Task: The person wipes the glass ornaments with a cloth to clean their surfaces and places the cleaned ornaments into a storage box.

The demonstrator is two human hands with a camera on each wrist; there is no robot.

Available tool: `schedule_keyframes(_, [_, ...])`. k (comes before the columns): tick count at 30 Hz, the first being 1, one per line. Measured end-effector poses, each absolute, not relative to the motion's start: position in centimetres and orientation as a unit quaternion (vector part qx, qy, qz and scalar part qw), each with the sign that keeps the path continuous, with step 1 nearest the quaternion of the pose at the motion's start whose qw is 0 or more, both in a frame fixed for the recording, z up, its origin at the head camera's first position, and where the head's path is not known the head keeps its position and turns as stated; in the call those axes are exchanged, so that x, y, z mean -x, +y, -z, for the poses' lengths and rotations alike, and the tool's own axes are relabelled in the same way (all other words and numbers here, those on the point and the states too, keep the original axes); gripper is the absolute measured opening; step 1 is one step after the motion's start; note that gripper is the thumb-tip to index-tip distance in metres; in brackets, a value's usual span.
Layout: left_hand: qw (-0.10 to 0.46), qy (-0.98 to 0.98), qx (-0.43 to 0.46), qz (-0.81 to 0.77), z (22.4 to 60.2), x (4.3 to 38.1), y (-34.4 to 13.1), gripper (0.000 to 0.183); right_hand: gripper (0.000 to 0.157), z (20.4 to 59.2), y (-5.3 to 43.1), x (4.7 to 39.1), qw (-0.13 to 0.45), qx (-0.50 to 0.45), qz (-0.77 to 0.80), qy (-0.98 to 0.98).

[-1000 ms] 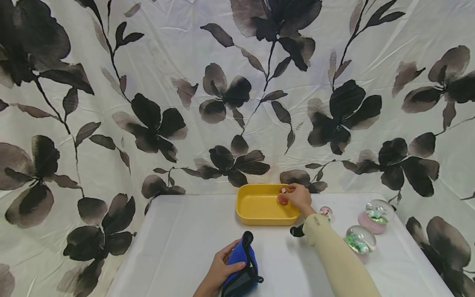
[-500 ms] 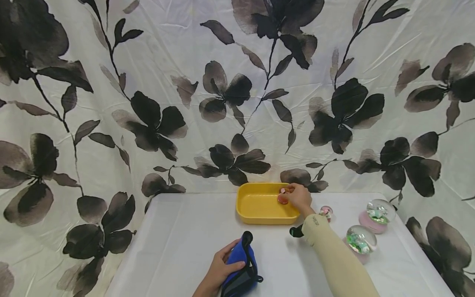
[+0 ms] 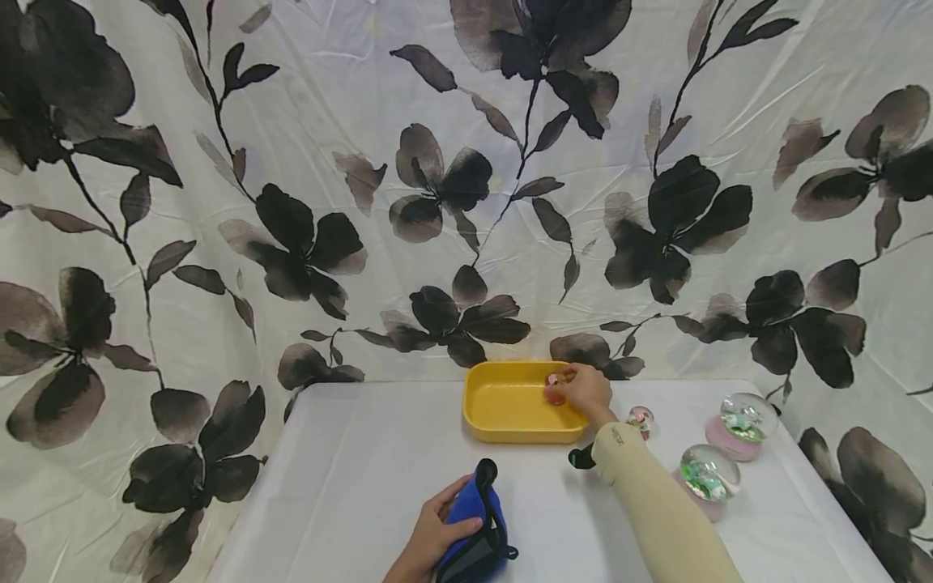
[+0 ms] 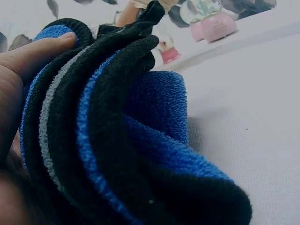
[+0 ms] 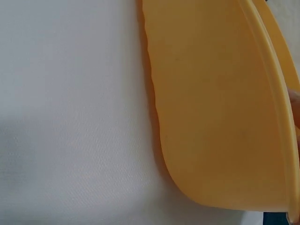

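In the head view my left hand (image 3: pixel 430 534) grips a folded blue terry cloth (image 3: pixel 462 508) with black edging, thumb on its near side. Up close in the left wrist view, the cloth (image 4: pixel 157 98) shows stacked folds and a grey layer. My right hand (image 3: pixel 589 393) reaches over the right end of a yellow tray (image 3: pixel 487 432) and pinches a small snow globe (image 3: pixel 555 396) with a reddish base inside it. The tray's outer wall (image 5: pixel 215 108) fills much of the right wrist view, hiding most of that hand.
Another small globe (image 3: pixel 641 418) stands right of the tray, behind the forearm. Two larger snow globes with pink bases, a nearer one (image 3: pixel 709 474) and a farther one (image 3: pixel 739 421), stand on the white table (image 3: pixel 350 478). Floral fabric (image 3: pixel 437 162) hangs behind.
The small globe tilts slightly in my right hand, still over the tray. My left hand and the cloth stay almost where they were.
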State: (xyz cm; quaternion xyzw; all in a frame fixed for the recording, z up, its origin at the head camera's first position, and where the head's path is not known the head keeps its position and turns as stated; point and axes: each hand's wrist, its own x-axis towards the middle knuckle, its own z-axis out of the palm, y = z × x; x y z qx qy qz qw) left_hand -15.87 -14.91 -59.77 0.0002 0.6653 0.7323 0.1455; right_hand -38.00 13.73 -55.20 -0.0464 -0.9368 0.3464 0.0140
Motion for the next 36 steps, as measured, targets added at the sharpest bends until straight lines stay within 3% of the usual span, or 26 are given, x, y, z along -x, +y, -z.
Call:
schedule_keyframes(18, [0.136,0.680,-0.027,-0.720,59.9,15.2,-13.9,0.071,0.054,54.9,15.2,36.8,0.029,0.041,-0.351,-0.935])
schedule_keyframes(36, [0.123,0.689,-0.036,-0.713,59.7,15.0,-14.9,0.071,0.041,52.9,17.7,35.8,0.103,0.001,-0.433,-0.896])
